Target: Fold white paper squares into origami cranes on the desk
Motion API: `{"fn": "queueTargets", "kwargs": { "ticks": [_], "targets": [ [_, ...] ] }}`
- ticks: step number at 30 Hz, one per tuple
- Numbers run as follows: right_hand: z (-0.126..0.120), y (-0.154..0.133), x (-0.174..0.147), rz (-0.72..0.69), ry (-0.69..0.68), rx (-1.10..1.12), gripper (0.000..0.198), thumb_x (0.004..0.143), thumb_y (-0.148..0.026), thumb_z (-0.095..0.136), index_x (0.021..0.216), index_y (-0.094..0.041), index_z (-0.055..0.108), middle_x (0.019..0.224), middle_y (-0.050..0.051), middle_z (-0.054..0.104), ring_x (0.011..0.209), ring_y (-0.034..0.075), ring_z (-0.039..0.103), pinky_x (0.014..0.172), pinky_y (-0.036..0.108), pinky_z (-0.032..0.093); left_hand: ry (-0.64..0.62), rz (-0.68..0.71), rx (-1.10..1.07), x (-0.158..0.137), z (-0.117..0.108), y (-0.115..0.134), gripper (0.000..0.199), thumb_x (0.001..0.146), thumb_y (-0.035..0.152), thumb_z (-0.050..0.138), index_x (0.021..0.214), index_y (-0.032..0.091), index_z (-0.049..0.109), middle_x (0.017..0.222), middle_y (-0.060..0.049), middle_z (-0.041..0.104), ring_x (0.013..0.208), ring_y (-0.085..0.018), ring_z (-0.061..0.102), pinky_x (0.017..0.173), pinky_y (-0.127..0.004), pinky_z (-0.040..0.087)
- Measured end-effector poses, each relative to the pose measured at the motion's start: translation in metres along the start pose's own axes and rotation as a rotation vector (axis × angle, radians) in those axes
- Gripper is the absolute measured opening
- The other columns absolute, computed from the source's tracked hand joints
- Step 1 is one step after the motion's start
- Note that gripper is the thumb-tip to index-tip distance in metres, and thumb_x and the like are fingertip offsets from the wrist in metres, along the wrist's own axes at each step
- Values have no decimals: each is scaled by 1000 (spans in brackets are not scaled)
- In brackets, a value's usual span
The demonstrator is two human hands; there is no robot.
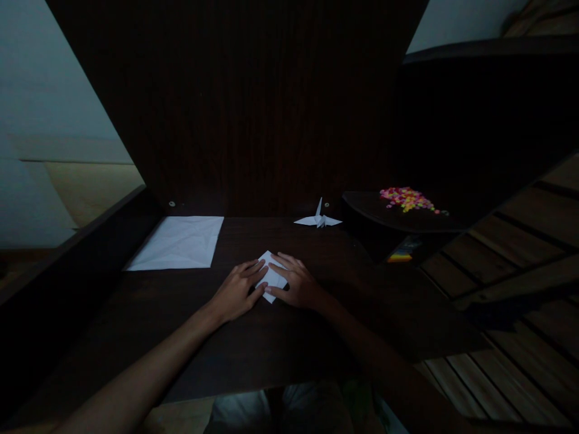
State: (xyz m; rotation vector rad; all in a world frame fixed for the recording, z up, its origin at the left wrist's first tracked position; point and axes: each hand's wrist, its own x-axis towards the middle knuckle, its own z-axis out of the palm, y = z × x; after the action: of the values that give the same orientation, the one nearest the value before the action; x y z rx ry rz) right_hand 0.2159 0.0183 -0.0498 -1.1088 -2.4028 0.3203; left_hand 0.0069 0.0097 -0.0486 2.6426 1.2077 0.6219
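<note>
A small white paper (273, 278), folded to a diamond shape, lies flat on the dark wooden desk (253, 355). My left hand (241, 288) rests on its left side, fingers stretched out over the paper. From the right, my right hand (295, 282) presses on it with spread fingers. Both thumbs sit close together near its lower part. Behind my right hand stands a white origami crane (320, 221) with its wings out. A creased white sheet of paper (178, 242) lies farther off at the left.
On a rounded dark shelf (362, 205) to the right is a heap of small pink, red and yellow pieces (408, 199). Something rainbow-striped (400, 257) shows beneath that shelf. A raised side board (76, 247) borders the desk on the left, and a tall dark panel (253, 108) stands behind.
</note>
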Motion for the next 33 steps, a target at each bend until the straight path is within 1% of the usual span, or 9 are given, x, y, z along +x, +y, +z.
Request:
{"fn": "queueTargets", "kwargs": {
  "ticks": [9,15,19,22,24,26,28,30,33],
  "targets": [
    [-1,-3,3,81,44,-57,64,72,-54,65,125,-21,54,137,14,43,128,33,31,98,52,34,-32,28,16,-1,-1,1,44,93,33,39,135,19,45,139,-6,48,129,-26,38,104,-46,34],
    [2,-1,1,54,66,-73,62,73,-56,63,122,-20,57,131,15,49,123,34,36,95,51,35,-23,14,12,0,1,0,46,94,33,37,138,18,40,138,-8,48,127,-26,38,103,-45,34],
    [1,-5,0,50,63,-77,63,75,-55,61,126,-20,53,131,15,47,122,33,36,98,51,33,-32,22,2,1,0,1,47,94,32,36,141,23,34,141,-6,45,126,-27,39,102,-45,34],
    [0,-8,1,72,69,-77,67,73,-56,62,129,-21,50,133,14,47,121,33,38,101,51,28,-29,11,-28,1,-3,1,50,94,33,37,142,23,31,140,-7,46,124,-26,40,101,-44,35],
    [1,-8,1,111,89,-71,68,71,-57,63,127,-20,50,133,14,47,120,33,40,103,51,26,-35,14,-34,1,-5,1,48,94,32,37,141,23,33,139,-7,46,125,-25,40,102,-44,34],
    [2,-6,3,151,127,-41,60,74,-53,62,122,-19,53,130,14,51,119,31,42,105,51,24,-42,29,-19,1,-6,2,43,94,32,37,137,24,41,139,-7,46,126,-25,38,103,-45,33],
    [4,-3,4,182,167,25,44,78,-44,61,114,-20,57,123,12,57,116,28,46,104,49,26,-31,44,-3,0,-7,2,39,94,31,37,131,26,50,139,-7,44,126,-26,37,103,-47,33],
    [5,0,7,219,190,117,30,81,-35,59,107,-22,59,114,9,62,109,26,51,99,46,34,-4,50,2,0,-8,2,38,93,31,39,128,26,53,137,-8,45,125,-27,37,102,-48,34],
    [4,5,10,270,223,237,24,79,-27,58,102,-23,60,103,7,65,99,25,56,90,43,43,18,40,10,-1,-9,3,38,91,31,42,127,28,54,128,-9,50,117,-28,41,97,-49,37]
  ]
}}
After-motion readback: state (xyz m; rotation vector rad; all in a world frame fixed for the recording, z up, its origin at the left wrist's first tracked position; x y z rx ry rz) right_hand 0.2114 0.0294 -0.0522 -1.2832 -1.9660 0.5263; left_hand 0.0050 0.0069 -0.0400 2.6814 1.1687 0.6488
